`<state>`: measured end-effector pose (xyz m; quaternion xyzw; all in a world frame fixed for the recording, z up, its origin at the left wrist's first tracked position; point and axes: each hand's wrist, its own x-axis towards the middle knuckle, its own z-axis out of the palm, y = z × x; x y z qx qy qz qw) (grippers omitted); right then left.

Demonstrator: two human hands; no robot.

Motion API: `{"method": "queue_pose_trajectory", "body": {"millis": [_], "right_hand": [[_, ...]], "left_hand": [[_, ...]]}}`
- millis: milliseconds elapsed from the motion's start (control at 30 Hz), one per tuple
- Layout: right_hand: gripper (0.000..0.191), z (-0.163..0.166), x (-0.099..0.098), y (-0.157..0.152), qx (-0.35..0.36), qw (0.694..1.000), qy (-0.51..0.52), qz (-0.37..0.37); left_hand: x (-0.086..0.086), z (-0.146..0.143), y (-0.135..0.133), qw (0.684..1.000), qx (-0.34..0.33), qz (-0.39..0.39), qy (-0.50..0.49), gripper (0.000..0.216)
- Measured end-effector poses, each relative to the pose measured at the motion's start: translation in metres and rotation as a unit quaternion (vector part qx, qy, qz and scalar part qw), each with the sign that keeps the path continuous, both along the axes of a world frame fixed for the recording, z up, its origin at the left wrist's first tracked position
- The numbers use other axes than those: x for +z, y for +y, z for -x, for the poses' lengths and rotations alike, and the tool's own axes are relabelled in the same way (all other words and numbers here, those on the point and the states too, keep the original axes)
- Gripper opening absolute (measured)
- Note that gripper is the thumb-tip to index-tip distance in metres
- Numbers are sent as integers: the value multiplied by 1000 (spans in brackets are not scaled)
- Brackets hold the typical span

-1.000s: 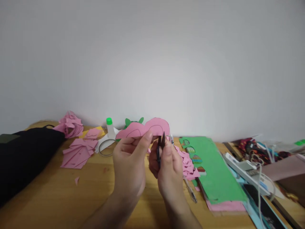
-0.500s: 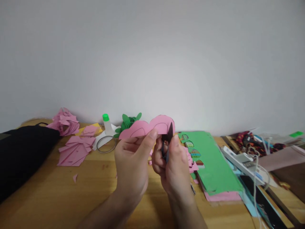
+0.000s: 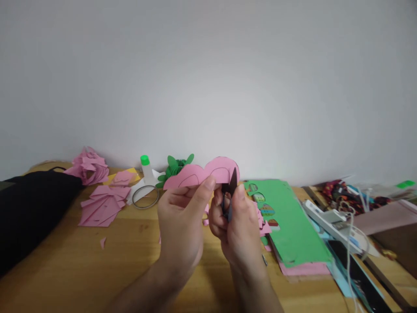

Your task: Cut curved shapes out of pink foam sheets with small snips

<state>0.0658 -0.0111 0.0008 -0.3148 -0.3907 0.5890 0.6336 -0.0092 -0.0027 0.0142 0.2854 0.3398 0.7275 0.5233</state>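
Pinched between the thumb and fingers of my left hand (image 3: 182,221) is a pink paper (image 3: 217,166) with a scalloped top edge and curved pencil-like lines drawn on it. My right hand (image 3: 243,226) is closed around the handles of a pair of scissors (image 3: 233,181). The dark blades point upward at the right end of the paper, overlapping it. Both hands are raised above the wooden table (image 3: 130,269), close together. My fingers hide most of the scissors' handles and the lower edge of the paper.
Folded pink paper (image 3: 103,206), a crumpled pink paper bundle (image 3: 87,166), a glue bottle (image 3: 147,169), a tape ring (image 3: 145,197) and a green paper figure (image 3: 176,167) sit at the back left. Right of my hands lie a green sheet (image 3: 293,226), a power strip (image 3: 332,226) and a phone (image 3: 358,274). Black cloth (image 3: 35,208) covers the left.
Almost nothing differs. My hands, the scissors and the pink paper have shifted very slightly to the right; the blades remain at the paper's right end.
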Motion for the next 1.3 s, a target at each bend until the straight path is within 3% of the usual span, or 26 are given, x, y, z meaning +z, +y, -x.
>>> {"method": "queue_pose_trajectory", "body": {"millis": [533, 1300], "right_hand": [[37, -2, -6, 1, -1, 1000, 3, -11], [44, -3, -4, 1, -6, 1000, -21, -11]], "left_hand": [[-1, 0, 0, 1000, -9, -5, -24, 13], [-1, 1, 2, 1000, -13, 23, -13, 19]]}}
